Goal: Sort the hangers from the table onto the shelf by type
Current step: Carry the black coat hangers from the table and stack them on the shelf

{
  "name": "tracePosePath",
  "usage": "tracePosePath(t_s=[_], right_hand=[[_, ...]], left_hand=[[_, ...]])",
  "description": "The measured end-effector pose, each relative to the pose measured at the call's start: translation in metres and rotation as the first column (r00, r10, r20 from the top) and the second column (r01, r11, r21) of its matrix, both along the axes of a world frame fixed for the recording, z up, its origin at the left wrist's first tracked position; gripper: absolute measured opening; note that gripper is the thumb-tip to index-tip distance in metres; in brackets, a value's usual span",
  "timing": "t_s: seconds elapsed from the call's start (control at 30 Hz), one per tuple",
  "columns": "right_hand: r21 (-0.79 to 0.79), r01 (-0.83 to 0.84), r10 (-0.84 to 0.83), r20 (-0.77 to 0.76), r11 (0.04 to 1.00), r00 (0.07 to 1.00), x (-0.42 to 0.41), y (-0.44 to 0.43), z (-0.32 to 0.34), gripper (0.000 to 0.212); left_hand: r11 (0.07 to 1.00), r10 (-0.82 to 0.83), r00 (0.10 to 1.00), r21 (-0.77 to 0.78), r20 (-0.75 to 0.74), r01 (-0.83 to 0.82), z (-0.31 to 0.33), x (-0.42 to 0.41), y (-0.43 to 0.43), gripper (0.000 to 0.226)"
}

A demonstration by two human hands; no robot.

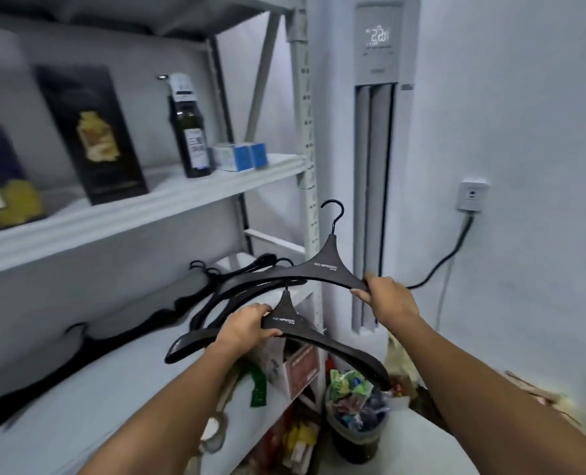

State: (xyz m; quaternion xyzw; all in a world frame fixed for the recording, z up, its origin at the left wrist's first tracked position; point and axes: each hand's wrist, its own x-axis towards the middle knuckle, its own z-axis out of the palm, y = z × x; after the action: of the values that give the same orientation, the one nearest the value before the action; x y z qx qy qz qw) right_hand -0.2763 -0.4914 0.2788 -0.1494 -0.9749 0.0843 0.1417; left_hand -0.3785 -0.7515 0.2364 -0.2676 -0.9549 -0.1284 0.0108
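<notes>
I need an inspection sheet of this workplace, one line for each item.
Surface: white lower shelf board, partly bare.
Job's things: nearer black wide-shouldered hanger and farther black wide-shouldered hanger, both held; more black hangers lie on that board.
Clutter: dark glass bottle, tall black box, small blue-white boxes on the upper shelf; full waste bin below.
Grippers: left hand grips the nearer hanger's neck; right hand grips the farther hanger's end.
Cables: dark cable hangs from a white wall socket.
Surroundings: white standing air conditioner, white wall.
</notes>
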Motion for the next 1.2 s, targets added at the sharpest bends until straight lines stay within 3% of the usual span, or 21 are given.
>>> tracePosePath(t_s=[0.3, 0.6, 0.87, 0.97, 1.2], right_hand=[[0.008, -0.317, 0.316, 0.074, 0.948, 0.946, -0.040, -0.109, -0.027, 0.042], [0.001, -0.500, 0.498, 0.075, 0.866, 0.864, -0.071, -0.226, -0.026, 0.040], [0.002, -0.499, 0.497, 0.103, 0.866, 0.862, -0.109, -0.292, -0.028, 0.043], [-0.016, -0.486, 0.483, 0.147, 0.874, 0.863, -0.131, -0.305, -0.028, 0.041], [-0.004, -0.469, 0.468, 0.068, 0.883, 0.881, -0.182, -0.320, -0.038, 0.043]], left_hand=[[0.948, 0.316, 0.948, -0.039, 0.038, -0.314, -0.028, 0.056, -0.147, 0.057], [0.785, 0.618, 0.784, -0.004, 0.053, -0.619, -0.036, 0.096, -0.269, 0.053], [0.692, 0.711, 0.699, 0.099, 0.083, -0.715, -0.043, 0.075, -0.312, 0.041], [0.690, 0.706, 0.699, 0.109, 0.114, -0.715, -0.049, 0.050, -0.320, 0.041], [0.716, 0.670, 0.717, 0.088, 0.192, -0.693, -0.071, -0.022, -0.338, 0.042]])
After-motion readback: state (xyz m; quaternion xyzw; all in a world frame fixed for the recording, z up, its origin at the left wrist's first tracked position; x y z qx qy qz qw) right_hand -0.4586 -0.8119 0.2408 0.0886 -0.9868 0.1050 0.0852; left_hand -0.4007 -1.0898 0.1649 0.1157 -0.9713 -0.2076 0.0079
